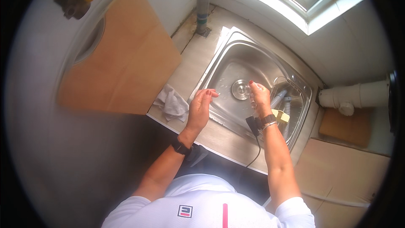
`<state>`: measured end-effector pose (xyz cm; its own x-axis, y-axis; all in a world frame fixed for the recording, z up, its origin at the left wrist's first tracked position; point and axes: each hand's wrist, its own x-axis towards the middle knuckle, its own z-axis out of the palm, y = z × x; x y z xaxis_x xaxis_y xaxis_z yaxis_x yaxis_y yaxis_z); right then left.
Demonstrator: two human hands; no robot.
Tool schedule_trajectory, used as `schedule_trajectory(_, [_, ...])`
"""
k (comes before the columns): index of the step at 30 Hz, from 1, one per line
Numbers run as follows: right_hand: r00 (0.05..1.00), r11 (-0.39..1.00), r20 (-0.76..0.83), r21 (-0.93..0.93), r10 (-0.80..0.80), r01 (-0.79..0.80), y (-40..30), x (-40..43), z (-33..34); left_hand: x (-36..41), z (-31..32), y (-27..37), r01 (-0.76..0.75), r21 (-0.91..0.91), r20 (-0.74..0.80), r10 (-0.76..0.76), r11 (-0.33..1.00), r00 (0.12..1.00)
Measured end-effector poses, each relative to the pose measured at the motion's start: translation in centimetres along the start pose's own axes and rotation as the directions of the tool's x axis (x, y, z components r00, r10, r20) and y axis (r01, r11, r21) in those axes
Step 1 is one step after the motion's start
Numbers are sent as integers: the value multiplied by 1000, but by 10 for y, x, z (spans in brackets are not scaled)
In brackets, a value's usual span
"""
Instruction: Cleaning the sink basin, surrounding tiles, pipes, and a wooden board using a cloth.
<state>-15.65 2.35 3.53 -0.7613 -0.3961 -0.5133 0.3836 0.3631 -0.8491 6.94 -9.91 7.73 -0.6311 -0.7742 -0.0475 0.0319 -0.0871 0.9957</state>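
Over the stainless steel sink (221,69), my right hand (261,96) grips a small clear, transparent object (252,98), perhaps a glass. Its outline is hard to make out and fingers cover part of it. The round drain strainer (241,89) lies below, left of that hand. My left hand (200,106) is cupped above the sink's left edge, thumb up, with nothing visible in it; its palm side is partly hidden. A crumpled whitish cloth (172,103) lies on the counter to its left.
A wire rack (299,91) in the sink's right side holds grey corrugated hoses (278,98) and a pale yellow piece (281,116). A black cable (258,152) hangs near my right wrist. An orange-brown board (126,60) stands left; a white pipe (357,95) is at right.
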Motion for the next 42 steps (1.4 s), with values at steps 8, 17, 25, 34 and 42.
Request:
schedule_trajectory(8, [960, 891, 60, -360, -272, 275, 46, 58, 1, -29, -26, -12, -146, 354, 60, 134, 924, 989])
schedule_trajectory(17, [903, 980, 386, 15, -189, 199, -12, 26, -27, -65, -90, 137, -330, 735, -52, 535, 592, 844])
schedule_trajectory(25, [977, 942, 41, 262, 208, -212, 21, 63, -81, -69, -200, 158, -178, 641, -584, 625, 746, 518])
schedule_trajectory(34, [692, 748, 351, 511, -631, 423, -133, -87, 153, -37, -212, 161, -326, 204, -611, 380, 923, 695])
schedule_trajectory(42, [202, 201, 2, -90, -979, 976, -154, -168, 301, -25, -228, 161, -317, 199, -422, 373, 927, 826])
